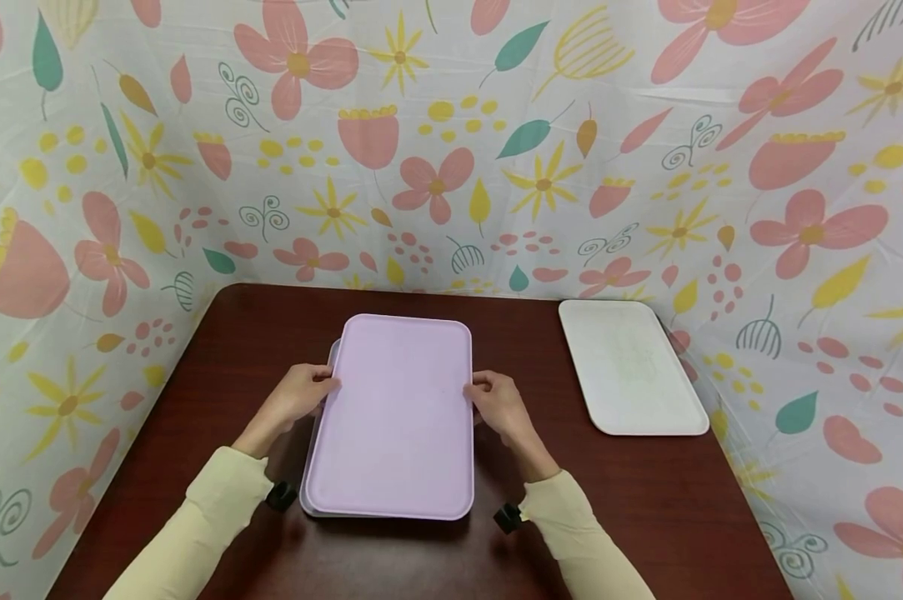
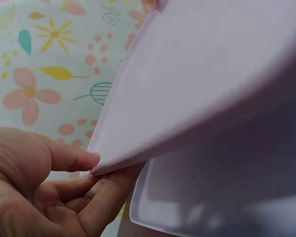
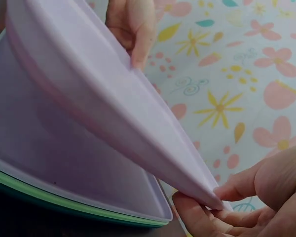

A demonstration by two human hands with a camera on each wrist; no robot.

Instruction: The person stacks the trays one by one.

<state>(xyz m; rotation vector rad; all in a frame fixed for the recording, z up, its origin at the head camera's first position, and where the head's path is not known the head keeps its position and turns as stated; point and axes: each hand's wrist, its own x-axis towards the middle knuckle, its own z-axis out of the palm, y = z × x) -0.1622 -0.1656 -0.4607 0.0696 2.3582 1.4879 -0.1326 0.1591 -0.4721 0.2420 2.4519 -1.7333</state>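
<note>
Between both hands is a pale pink-lilac tray (image 1: 398, 417), its far side lifted and tilted over a stack of trays. My left hand (image 1: 295, 393) pinches the tray's left edge, thumb on top and fingers beneath. On the opposite edge, my right hand (image 1: 500, 407) pinches it the same way. Directly below lies a lavender tray (image 3: 74, 143), the top of the stack. Light green and dark green tray rims (image 3: 79, 200) show under it in the right wrist view. From the head, the held tray covers most of the stack.
A white tray (image 1: 634, 367) lies flat at the right of the dark red-brown table (image 1: 526, 333). A flower-patterned cloth (image 1: 436, 108) hangs behind the table and along its sides. Small black devices (image 1: 282, 497) are worn at both wrists.
</note>
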